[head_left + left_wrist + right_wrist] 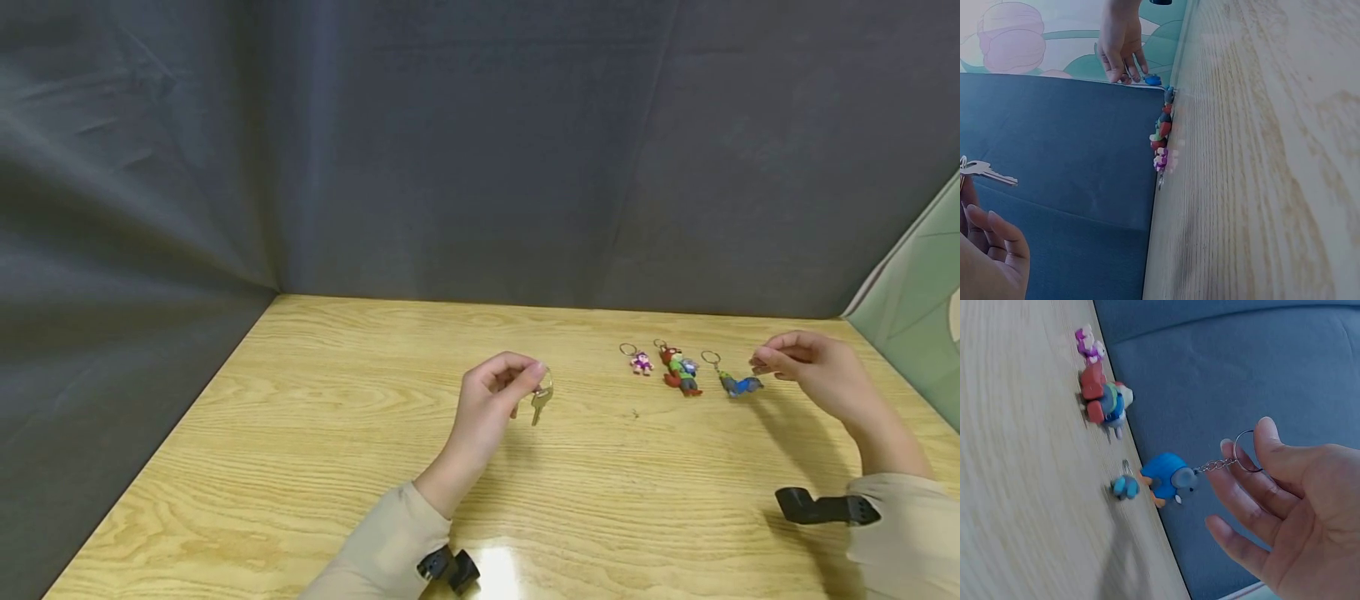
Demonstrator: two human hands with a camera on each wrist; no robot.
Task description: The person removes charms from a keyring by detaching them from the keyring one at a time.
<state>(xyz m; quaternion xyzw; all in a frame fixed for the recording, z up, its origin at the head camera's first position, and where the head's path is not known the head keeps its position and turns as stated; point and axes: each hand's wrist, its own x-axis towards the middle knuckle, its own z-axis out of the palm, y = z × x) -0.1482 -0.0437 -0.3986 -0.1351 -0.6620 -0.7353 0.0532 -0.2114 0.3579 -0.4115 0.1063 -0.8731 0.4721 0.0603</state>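
Observation:
My left hand [483,408] pinches a key ring [550,379] between thumb and fingers, above the table's middle. From that ring hangs a key [538,404], seen side-on as a metal key [991,172] in the left wrist view. On the right, my right hand [817,375] pinches the ring of a keychain [1215,465] between thumb and finger. Its blue-dressed, grey-headed figure [1169,478] dangles on a short chain. Close by, a small grey and teal figure keychain [1124,487] lies on the table.
A red fox figure keychain [678,371] and a small purple figure keychain [641,363] lie in a row left of my right hand. Tiny specks [635,413] show on the wooden table [300,433]. Dark cloth walls [465,167] stand behind and at left; a green printed panel [922,308] stands right.

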